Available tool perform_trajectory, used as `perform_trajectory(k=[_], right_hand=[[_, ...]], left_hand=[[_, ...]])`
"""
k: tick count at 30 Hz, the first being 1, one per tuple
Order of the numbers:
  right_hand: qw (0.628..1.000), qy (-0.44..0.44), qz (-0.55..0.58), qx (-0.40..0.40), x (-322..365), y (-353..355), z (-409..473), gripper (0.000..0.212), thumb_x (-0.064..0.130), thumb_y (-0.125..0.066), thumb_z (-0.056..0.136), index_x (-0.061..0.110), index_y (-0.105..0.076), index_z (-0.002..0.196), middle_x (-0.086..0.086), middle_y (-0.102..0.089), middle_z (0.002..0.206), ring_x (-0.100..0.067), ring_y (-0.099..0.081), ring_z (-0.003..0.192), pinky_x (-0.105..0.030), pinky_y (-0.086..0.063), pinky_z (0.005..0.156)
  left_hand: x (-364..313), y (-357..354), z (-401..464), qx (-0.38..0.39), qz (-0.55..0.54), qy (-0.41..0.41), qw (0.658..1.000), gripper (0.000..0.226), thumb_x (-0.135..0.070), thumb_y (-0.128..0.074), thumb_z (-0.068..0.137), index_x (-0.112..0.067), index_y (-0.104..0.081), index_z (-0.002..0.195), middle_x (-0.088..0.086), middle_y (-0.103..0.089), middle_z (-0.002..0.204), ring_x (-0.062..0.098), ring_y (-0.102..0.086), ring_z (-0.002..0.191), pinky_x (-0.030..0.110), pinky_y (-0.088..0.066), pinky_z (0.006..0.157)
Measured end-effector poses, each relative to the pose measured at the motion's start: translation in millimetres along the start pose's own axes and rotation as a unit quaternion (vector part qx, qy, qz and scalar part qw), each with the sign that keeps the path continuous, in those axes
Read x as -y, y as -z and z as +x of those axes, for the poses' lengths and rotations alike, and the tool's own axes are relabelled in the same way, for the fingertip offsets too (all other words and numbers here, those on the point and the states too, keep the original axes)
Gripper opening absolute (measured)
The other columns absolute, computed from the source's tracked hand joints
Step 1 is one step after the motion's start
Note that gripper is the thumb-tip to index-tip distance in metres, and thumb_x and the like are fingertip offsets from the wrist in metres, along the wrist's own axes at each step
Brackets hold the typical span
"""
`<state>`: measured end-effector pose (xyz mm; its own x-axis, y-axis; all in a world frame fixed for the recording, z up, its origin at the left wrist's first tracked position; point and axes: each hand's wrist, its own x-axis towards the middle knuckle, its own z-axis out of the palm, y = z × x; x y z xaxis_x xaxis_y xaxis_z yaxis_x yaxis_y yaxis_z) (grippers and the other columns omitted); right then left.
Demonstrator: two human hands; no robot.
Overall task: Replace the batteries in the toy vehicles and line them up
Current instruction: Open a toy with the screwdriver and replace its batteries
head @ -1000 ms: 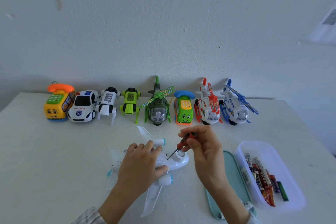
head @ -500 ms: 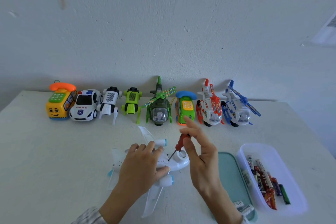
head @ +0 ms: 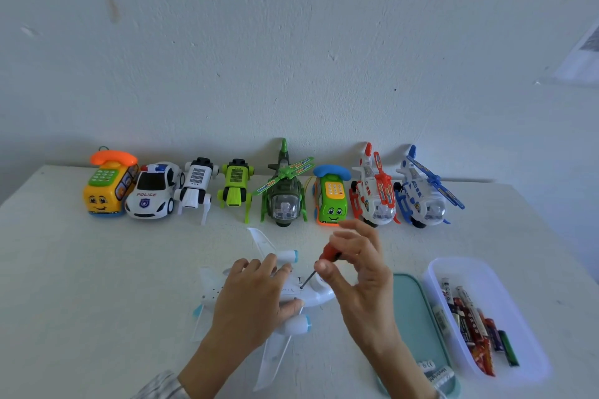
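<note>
The left hand (head: pixel 256 298) lies palm down, fingers curled over what it grips. The right hand (head: pixel 359 272) is raised, thumb and fingertips pinching, forearm angled toward the table's near edge.

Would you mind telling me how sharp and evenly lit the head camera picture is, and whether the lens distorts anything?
Head view: light is soft and even, shadows faint, no glare. The toy row by the wall is sharp; the right hand on the screwdriver is slightly motion-blurred. Wide-angle bending curves the table edge.

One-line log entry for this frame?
step: unscrewing | left hand: holds white toy plane | right hand: pinches red screwdriver, tip on plane | lined up: eight toys
</note>
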<state>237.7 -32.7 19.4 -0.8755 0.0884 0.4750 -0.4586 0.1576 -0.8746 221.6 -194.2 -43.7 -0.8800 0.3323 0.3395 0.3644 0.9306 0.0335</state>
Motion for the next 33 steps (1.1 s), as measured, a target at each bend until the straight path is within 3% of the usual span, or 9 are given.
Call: perform_trajectory(k=[4, 8, 11, 13, 17, 21, 25, 29, 33], right_hand=[[0.998, 0.048, -0.034, -0.02, 0.2, -10.6, -2.3, 0.017, 0.01, -0.069, 0.075, 0.023, -0.064, 0.082, -0.003, -0.059, 0.083, -0.018, -0.063, 0.078, -0.025, -0.051, 0.068], [0.996, 0.046, -0.08, 0.008, -1.9, -17.5, -7.3, 0.029, -0.002, -0.05, 0.085, 0.022, -0.06, 0.098, 0.004, -0.065, 0.095, -0.014, -0.063, 0.075, -0.024, -0.052, 0.067], [0.999, 0.031, -0.031, -0.007, -0.1, -14.5, -2.0, 0.008, 0.017, -0.062, 0.084, 0.02, -0.064, 0.091, -0.004, -0.061, 0.11, -0.015, -0.062, 0.095, -0.029, -0.052, 0.075], [0.998, 0.035, -0.039, -0.019, 1.7, -11.8, 1.6, 0.011, 0.026, -0.073, 0.075, 0.022, -0.066, 0.082, -0.003, -0.059, 0.101, -0.015, -0.06, 0.09, -0.026, -0.051, 0.074], [0.995, 0.074, -0.058, -0.014, 2.5, -14.2, -2.6, 0.006, 0.014, -0.067, 0.078, 0.019, -0.064, 0.081, 0.001, -0.058, 0.081, -0.017, -0.062, 0.072, -0.033, -0.053, 0.059], [0.997, 0.044, -0.058, 0.017, 3.6, -13.7, -5.7, 0.016, 0.015, -0.05, 0.088, 0.023, -0.061, 0.098, 0.007, -0.066, 0.096, -0.015, -0.064, 0.077, -0.03, -0.053, 0.066], [0.998, 0.049, -0.048, -0.009, 5.9, -13.0, -4.3, 0.014, 0.028, -0.072, 0.077, 0.024, -0.062, 0.086, -0.006, -0.057, 0.101, -0.014, -0.06, 0.087, -0.023, -0.049, 0.071], [0.994, 0.075, -0.077, -0.028, -0.1, -13.8, -2.9, 0.021, 0.005, -0.069, 0.077, 0.023, -0.063, 0.086, 0.004, -0.058, 0.083, -0.014, -0.061, 0.07, -0.023, -0.051, 0.062], [0.997, 0.034, -0.06, -0.027, -5.0, -11.7, -8.4, 0.023, 0.012, -0.052, 0.089, 0.027, -0.059, 0.105, 0.006, -0.065, 0.098, -0.013, -0.065, 0.079, -0.025, -0.052, 0.072]], left_hand=[[-0.3, 1.3, 0.4, 0.002, -0.004, 0.002, 1.0, 0.061, -0.064, -0.042, 0.07, -0.019, -0.075, 0.095, -0.004, -0.059, 0.073, 0.015, -0.055, 0.055, 0.033, -0.049, 0.061], [-1.0, 1.5, -1.0, 0.005, -0.006, 0.004, 1.0, 0.062, -0.064, -0.042, 0.07, -0.019, -0.075, 0.098, -0.005, -0.059, 0.074, 0.015, -0.055, 0.056, 0.034, -0.049, 0.063], [-1.8, 2.8, -1.5, 0.007, -0.004, 0.004, 1.0, 0.058, -0.065, -0.051, 0.067, -0.02, -0.074, 0.095, -0.005, -0.059, 0.074, 0.015, -0.055, 0.056, 0.033, -0.05, 0.062], [-2.2, 2.8, -1.6, 0.003, -0.005, 0.004, 1.0, 0.053, -0.064, -0.055, 0.065, -0.019, -0.074, 0.089, -0.005, -0.058, 0.072, 0.015, -0.054, 0.055, 0.033, -0.05, 0.061], [-2.0, 2.5, -1.5, -0.002, -0.008, 0.007, 1.0, 0.059, -0.064, -0.044, 0.069, -0.02, -0.075, 0.091, -0.005, -0.059, 0.072, 0.014, -0.055, 0.055, 0.033, -0.05, 0.062], [-1.3, 2.3, -0.8, 0.003, -0.004, -0.001, 1.0, 0.058, -0.065, -0.052, 0.067, -0.02, -0.075, 0.095, -0.005, -0.059, 0.074, 0.014, -0.055, 0.056, 0.033, -0.05, 0.062], [-1.2, 3.0, -1.7, -0.007, 0.002, -0.007, 1.0, 0.05, -0.063, -0.067, 0.062, -0.018, -0.074, 0.085, -0.004, -0.059, 0.071, 0.015, -0.054, 0.054, 0.032, -0.049, 0.059], [-1.3, 0.0, -2.3, -0.007, -0.005, 0.001, 1.0, 0.06, -0.064, -0.043, 0.07, -0.019, -0.075, 0.095, -0.004, -0.058, 0.073, 0.016, -0.055, 0.055, 0.033, -0.05, 0.061], [-1.5, -0.1, -2.3, 0.005, -0.003, 0.002, 1.0, 0.063, -0.065, -0.041, 0.07, -0.02, -0.075, 0.098, -0.004, -0.06, 0.075, 0.015, -0.055, 0.056, 0.033, -0.049, 0.062]])
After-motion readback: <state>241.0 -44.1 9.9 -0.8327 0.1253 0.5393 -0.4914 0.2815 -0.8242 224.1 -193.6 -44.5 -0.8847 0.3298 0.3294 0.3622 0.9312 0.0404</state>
